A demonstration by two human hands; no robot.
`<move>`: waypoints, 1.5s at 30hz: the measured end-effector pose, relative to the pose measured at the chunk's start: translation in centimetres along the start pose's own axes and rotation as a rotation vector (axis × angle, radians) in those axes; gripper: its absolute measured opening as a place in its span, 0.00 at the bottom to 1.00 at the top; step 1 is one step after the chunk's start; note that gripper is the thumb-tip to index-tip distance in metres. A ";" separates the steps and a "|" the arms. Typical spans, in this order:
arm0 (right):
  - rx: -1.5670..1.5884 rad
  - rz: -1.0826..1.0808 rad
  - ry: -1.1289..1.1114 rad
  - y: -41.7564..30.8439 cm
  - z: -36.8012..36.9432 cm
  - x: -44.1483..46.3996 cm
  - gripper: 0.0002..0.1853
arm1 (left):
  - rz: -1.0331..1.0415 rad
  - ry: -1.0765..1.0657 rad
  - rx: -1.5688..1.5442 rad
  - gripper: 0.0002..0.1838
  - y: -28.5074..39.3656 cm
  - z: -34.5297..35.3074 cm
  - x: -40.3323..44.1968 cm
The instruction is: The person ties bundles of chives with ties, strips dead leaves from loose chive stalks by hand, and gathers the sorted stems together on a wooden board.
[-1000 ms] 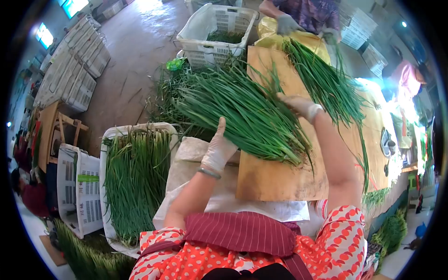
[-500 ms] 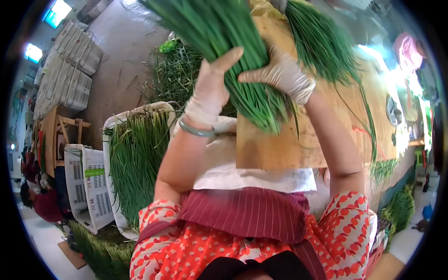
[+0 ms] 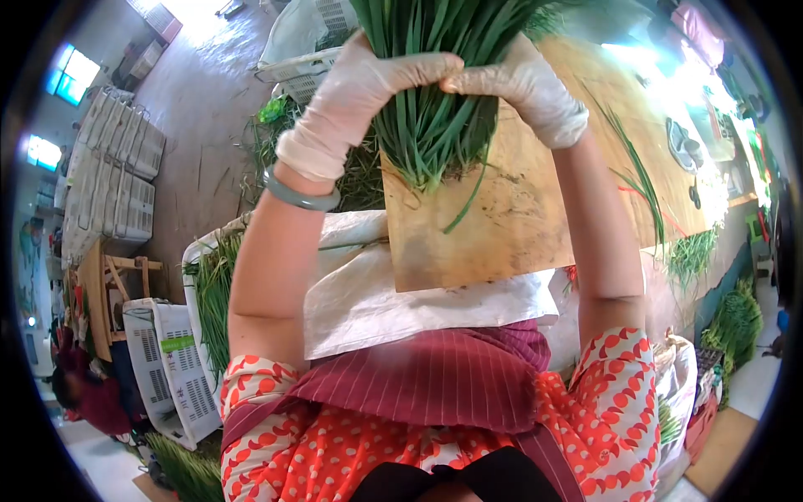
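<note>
A thick bundle of long green leafy stalks [image 3: 435, 113] stands upright on the wooden board [image 3: 502, 226], its pale cut ends down against the surface. My left hand [image 3: 355, 96], in a whitish glove, wraps round the bundle's left side. From the right, my right hand [image 3: 527, 88], gloved too, grips it, and the two thumbs meet across the front. The bundle's top runs out of view. One loose stalk hangs beside its base, and dark bits of dirt lie on the board.
Left of the board are a crate of stalks [image 3: 216, 293], an emptier white crate [image 3: 171, 368] and a heap of loose greens [image 3: 361, 180]. A white crate [image 3: 305, 71] stands beyond. Loose strands [image 3: 640, 171] and scissors [image 3: 684, 146] lie on the right. A person [image 3: 88, 389] is far left.
The bundle has gone from slanted, roots toward the right, to upright between both hands, its ends now on the board. The other pile at the upper right is no longer seen there.
</note>
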State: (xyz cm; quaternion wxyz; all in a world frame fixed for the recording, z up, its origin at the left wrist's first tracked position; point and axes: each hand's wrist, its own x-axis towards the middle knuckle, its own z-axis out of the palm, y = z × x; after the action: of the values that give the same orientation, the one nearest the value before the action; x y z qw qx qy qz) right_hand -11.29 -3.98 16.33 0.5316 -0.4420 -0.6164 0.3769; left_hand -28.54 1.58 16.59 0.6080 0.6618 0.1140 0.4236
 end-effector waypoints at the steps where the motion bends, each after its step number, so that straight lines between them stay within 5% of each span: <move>1: -0.048 -0.026 -0.052 -0.3 -0.1 0.6 0.38 | 0.029 -0.050 0.104 0.18 0.8 0.1 0.5; 2: -0.094 -0.053 -0.105 -0.6 -0.1 1.2 0.40 | 0.058 -0.099 0.211 0.19 1.4 0.0 1.2; 3: 0.198 -0.076 -0.158 -2.5 0.6 1.2 0.43 | 0.025 -0.108 0.217 0.19 2.1 -0.2 1.9; 5: 0.162 -0.056 -0.381 -2.9 0.7 3.2 0.41 | 0.141 -0.108 0.390 0.14 3.3 0.0 3.0; 8: 0.132 -0.024 -0.426 -2.0 1.9 3.9 0.34 | 0.191 -0.152 0.621 0.14 4.6 0.4 4.0; 9: -0.131 -0.335 -0.131 -0.5 3.0 4.2 0.31 | 0.209 -0.167 0.695 0.14 4.8 0.6 4.0; 12: -0.430 -0.624 0.234 1.4 3.2 3.9 0.31 | 0.230 -0.201 0.843 0.14 5.4 0.9 3.8; 15: -0.223 -0.113 0.019 6.8 3.3 2.6 0.56 | 0.030 -0.176 0.663 0.22 5.9 0.2 3.5; 16: -0.216 -0.061 -0.043 9.4 3.2 2.1 0.56 | 0.035 -0.173 0.668 0.22 5.3 -1.5 4.3; 18: -0.353 0.146 -0.112 13.5 3.5 0.1 0.55 | -0.232 0.310 0.073 0.10 2.5 -7.4 6.6; 23: -0.278 0.352 -0.200 16.2 5.7 -2.6 0.48 | -0.202 0.585 0.058 0.09 2.0 -13.6 5.6; 26: 0.002 0.370 -0.180 16.3 7.5 -4.0 0.40 | -0.111 0.485 0.194 0.09 1.9 -20.0 3.7; 28: 0.301 0.222 -0.015 15.5 9.0 -5.0 0.32 | -0.177 0.746 -0.056 0.09 3.2 -20.6 2.4; 32: 0.623 0.409 0.153 14.1 9.8 -5.0 0.25 | -0.138 0.688 -0.154 0.10 6.0 -21.7 -1.6; 33: 0.858 0.329 0.291 13.0 9.9 -4.5 0.17 | -0.147 0.594 -0.120 0.09 6.9 -20.3 -3.3; 36: 1.231 0.125 0.217 14.9 7.6 -1.7 0.12 | -0.210 0.620 -0.013 0.11 7.7 -16.0 -7.1; 40: 0.791 0.353 0.260 12.5 7.5 1.7 0.10 | -0.279 0.682 -0.093 0.11 7.5 -17.2 -10.5; 42: 0.872 0.186 0.266 10.8 7.7 2.0 0.10 | -0.161 0.783 -0.104 0.11 7.8 -18.5 -12.3; 45: 0.099 0.384 -0.031 10.9 7.7 3.1 0.14 | -0.088 0.865 -0.105 0.13 7.7 -19.3 -14.3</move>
State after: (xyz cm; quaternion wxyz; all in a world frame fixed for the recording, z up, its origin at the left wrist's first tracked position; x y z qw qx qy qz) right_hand -17.47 2.52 5.99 0.4614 -0.5192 -0.5095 0.5079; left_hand -53.62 3.88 15.56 0.5548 0.3861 0.3643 0.6406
